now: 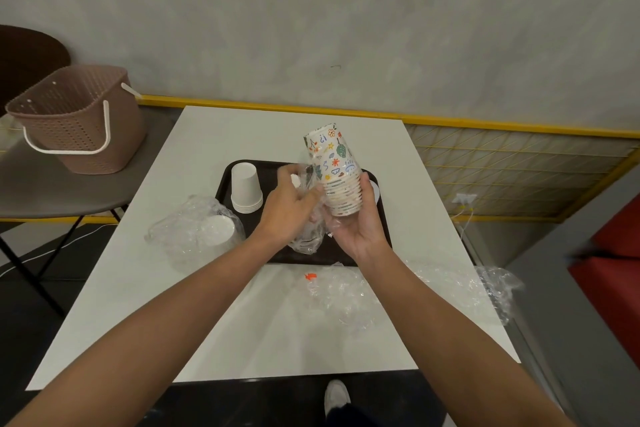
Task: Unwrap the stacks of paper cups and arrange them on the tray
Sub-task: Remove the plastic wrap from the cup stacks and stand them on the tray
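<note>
My right hand (360, 225) holds a stack of patterned paper cups (334, 170) upside down, tilted slightly left, above the black tray (225, 180). My left hand (289, 206) grips the clear plastic wrap (306, 236) that hangs loose from the stack's lower end. On the tray's left part stands a stack of plain white cups (245, 187), upside down. Another white stack (216, 229) lies on the table left of the tray, still inside clear wrap. Behind my right hand the edge of something white (375, 189) shows on the tray.
Crumpled clear wrap (346, 291) lies on the white table (207, 322) in front of the tray, and more wrap (491, 284) lies at the table's right edge. A brown woven basket (79, 121) stands on a side table to the left. The wall is right behind the table.
</note>
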Demonstrator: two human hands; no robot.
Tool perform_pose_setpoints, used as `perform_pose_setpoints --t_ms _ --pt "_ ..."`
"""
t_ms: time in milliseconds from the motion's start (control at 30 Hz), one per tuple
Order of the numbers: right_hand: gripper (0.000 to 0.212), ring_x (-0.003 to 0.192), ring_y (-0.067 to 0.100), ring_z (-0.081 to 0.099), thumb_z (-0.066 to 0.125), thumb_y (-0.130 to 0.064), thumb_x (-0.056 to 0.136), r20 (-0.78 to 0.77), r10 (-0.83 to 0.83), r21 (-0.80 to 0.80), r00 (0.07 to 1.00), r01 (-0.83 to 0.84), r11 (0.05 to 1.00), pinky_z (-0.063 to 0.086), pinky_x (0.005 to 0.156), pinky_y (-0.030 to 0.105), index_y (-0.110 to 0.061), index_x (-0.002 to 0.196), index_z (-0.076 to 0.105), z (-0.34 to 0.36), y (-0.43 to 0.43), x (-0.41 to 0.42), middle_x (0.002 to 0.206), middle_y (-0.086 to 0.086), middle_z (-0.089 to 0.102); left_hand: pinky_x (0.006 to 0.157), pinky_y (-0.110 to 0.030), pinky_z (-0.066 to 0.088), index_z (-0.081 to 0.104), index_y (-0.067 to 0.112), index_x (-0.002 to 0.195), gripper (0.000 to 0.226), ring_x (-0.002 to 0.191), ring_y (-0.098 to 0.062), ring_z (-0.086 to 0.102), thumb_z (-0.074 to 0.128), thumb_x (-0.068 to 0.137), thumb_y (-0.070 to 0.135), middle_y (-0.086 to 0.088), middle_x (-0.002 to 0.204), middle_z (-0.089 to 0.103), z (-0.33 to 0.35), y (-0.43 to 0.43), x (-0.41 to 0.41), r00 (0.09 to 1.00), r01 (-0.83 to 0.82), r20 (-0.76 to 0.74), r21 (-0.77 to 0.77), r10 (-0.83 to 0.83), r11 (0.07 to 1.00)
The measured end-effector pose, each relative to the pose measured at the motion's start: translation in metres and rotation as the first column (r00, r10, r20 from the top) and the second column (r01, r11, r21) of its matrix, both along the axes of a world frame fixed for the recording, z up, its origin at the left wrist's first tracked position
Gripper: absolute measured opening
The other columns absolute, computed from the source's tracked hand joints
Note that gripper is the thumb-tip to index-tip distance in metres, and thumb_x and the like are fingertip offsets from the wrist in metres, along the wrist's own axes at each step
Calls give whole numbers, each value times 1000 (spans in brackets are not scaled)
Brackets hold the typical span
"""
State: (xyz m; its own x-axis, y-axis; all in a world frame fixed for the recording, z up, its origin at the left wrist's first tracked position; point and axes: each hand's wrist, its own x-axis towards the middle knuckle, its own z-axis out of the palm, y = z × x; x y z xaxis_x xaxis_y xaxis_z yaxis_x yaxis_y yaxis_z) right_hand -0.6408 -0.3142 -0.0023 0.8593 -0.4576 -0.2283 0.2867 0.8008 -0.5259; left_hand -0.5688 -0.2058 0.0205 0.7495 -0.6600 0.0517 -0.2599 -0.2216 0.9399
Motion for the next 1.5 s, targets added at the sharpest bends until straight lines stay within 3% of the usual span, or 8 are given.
perform_pose_setpoints --t_ms 200,400,533,667,933,1067,1267,1500 --pt "50 113 26 58 43 -46 93 -1 32 -15 999 -32 999 45 99 37 -14 130 53 -1 -1 -1 124 16 61 64 -14 38 63 14 97 16 69 -4 47 65 86 26 12 78 46 -13 3 -6 959 94 276 -83 -68 992" --pt "56 116 24 56 49 -46 89 -3 43 -31 999 -44 999 41 105 36 -12 134 51 0 1 1 128 14 59 63 -31 45 61 8 65 42 61 -11 52 56 93 39 -2 65 58 -2 -3 -1 994 -105 -24 -144 103 984" --pt "56 116 22 57 49 -46 91 -50 46 -16 998 -47 999 45 101 33 -12 135 51 1 0 1 131 13 58 65 -13 49 51 15 100 45 73 -1 55 77 75 41 5 92 58 4 -13 3 969 -234 -110 -130 220 964" --pt "60 123 23 55 45 -54 92 -143 102 -37 985 -108 993 38 110 36 -10 131 54 5 0 0 130 13 60 89 -34 55 45 15 126 83 103 -12 63 87 59 41 1 117 62 -2 -19 13 964 -145 -243 -121 112 982" --pt "72 112 24 60 18 -64 93 -239 109 -23 965 -118 993 47 97 35 -11 126 54 8 1 4 124 14 62 89 -36 55 57 16 121 68 104 -15 65 89 61 25 0 113 68 -13 -22 10 924 -122 -375 -118 69 985" --pt "51 97 26 64 30 -46 100 -329 -22 6 944 26 1000 53 81 36 -8 124 56 10 5 7 110 15 67 90 -41 55 57 17 122 90 104 -16 65 89 41 43 2 113 68 -15 -22 6 920 -183 -366 -87 139 979" --pt "33 89 27 65 40 -31 100 -423 -91 -64 901 70 995 54 80 39 -8 109 62 20 6 7 94 14 69 89 -37 56 60 12 119 61 100 -16 67 87 64 20 -1 108 70 -15 -22 4 860 -278 -483 -168 167 946" --pt "43 96 23 62 33 -37 102 -586 -290 -342 756 93 935 53 77 30 -8 119 59 10 5 4 100 9 66 89 -41 56 62 14 115 65 98 -17 69 88 58 30 -1 106 72 -11 -22 6 843 -301 -516 -217 152 929"
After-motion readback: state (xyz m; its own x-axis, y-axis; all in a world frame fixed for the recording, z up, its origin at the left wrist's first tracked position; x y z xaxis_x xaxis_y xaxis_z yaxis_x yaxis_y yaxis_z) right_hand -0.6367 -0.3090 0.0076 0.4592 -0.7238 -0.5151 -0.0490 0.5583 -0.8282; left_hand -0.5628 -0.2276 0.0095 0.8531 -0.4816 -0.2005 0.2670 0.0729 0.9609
